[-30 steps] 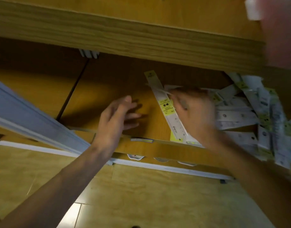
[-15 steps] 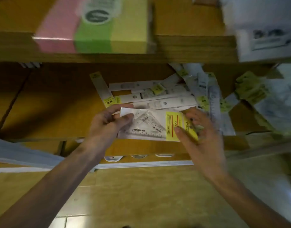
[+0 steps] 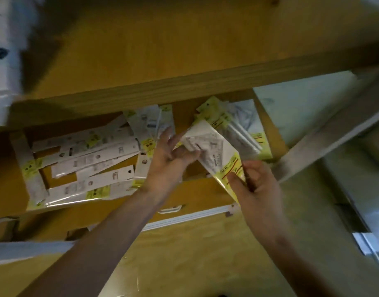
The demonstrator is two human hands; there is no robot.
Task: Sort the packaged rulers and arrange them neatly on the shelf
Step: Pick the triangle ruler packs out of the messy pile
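— While the set-square packet (image 3: 214, 151) is held between both hands, which step is judged to be in hand?

— Sorting, it is judged: one packet is lifted clear of the loose rulers (image 3: 87, 166) that lie criss-crossed on the shelf (image 3: 197, 196), and it is held just in front of the stack of like packets (image 3: 237, 125) at the right end.

— How is it gripped?

— Its white upper end is pinched by the curled fingers (image 3: 184, 155) of the left hand (image 3: 169, 166); its yellow label end is pinched between thumb and fingers of the right hand (image 3: 255, 185). Nothing else is held by either hand.

— Which way is it pointed?

— Its long axis is set on a slant, from upper left to lower right. The white end is aimed up and into the shelf, and the yellow end is turned down toward the person. The flat face is tilted, not laid level.

— What is called for next?

— By judgement, the packet needs to be turned so its yellow header is matched to the stack beside it, then laid flat on top with edges squared. The slippery wrapper may be expected to slide, so a light, even hold is advised.
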